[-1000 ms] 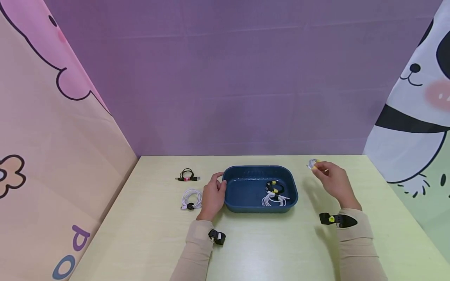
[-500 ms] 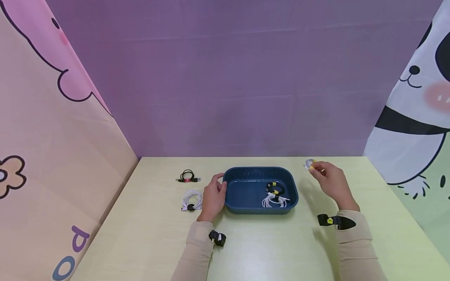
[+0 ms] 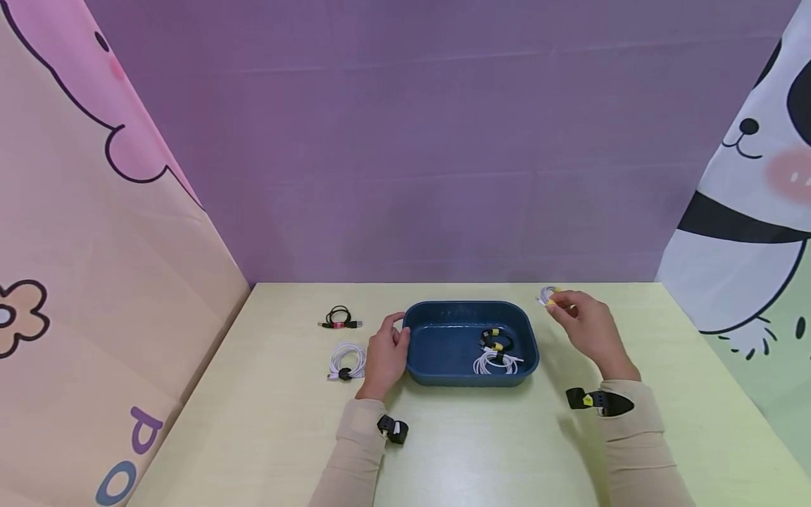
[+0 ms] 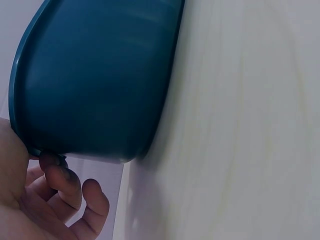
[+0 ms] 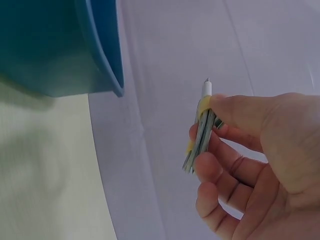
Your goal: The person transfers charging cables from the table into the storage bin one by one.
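Observation:
In the head view a blue plastic basin (image 3: 443,379) stands mid-table. My left hand (image 3: 385,358) holds its left rim; the left wrist view shows curled fingers (image 4: 67,187) under that rim. Inside the basin, to the right, lie a coiled black cable with yellow ties (image 3: 505,343) and a coiled white cable (image 3: 486,363). Just right of the basin my right hand (image 3: 591,329) is raised, pinching a coiled white cable with yellow ties (image 3: 548,296) between thumb and fingers. In the right wrist view this coiled cable (image 5: 204,132) is apart from the basin's rim.
Left of the basin, a small coiled black cable with a red tie (image 3: 339,318) lies on the pale table (image 3: 481,451). Nearer the front is a coiled white cable with a black tie (image 3: 345,360). A purple backdrop (image 3: 405,176) rises behind the table.
My right hand has moved left toward the basin, carrying the coiled white cable with yellow ties. The left hand stays at the basin's rim.

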`<control>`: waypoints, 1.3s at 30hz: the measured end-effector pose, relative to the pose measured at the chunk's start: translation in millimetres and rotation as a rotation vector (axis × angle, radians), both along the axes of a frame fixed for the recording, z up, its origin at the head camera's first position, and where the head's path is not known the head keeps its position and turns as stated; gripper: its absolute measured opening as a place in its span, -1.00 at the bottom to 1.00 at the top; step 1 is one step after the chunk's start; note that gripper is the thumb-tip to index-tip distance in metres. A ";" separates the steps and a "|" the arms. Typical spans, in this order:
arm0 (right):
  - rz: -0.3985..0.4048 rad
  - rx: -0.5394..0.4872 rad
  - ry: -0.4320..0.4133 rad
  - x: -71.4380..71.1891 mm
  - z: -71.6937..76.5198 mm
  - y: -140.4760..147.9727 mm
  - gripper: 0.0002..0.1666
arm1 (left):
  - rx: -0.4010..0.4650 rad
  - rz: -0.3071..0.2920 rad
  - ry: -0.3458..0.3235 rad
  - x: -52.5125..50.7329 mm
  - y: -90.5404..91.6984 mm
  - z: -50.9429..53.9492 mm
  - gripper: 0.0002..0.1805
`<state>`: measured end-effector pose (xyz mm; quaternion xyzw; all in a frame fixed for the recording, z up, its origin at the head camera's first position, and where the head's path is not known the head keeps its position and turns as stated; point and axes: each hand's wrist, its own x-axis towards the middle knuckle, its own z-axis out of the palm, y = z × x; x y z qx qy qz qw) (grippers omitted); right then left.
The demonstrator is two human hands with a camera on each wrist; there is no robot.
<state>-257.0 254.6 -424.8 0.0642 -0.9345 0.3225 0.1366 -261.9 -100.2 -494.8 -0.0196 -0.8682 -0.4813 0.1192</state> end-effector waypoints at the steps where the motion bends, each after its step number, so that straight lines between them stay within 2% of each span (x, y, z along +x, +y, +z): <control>1: 0.001 0.002 0.002 0.0 0.1 -0.9 -0.66 | -0.002 -0.001 0.001 -0.2 0.1 -0.2 -0.60; 15: 0.024 0.027 0.034 1.8 4.3 -13.8 -0.67 | -0.004 -0.001 0.004 -1.9 -2.0 -1.8 -0.60; 29: 0.047 0.034 0.025 4.7 7.4 -23.8 -0.66 | 0.012 -0.006 0.008 -2.3 -2.4 -3.5 -0.60; 39: 0.057 0.044 0.039 4.8 5.3 -26.1 -0.68 | 0.002 -0.005 0.017 -0.2 -1.3 -0.9 -0.60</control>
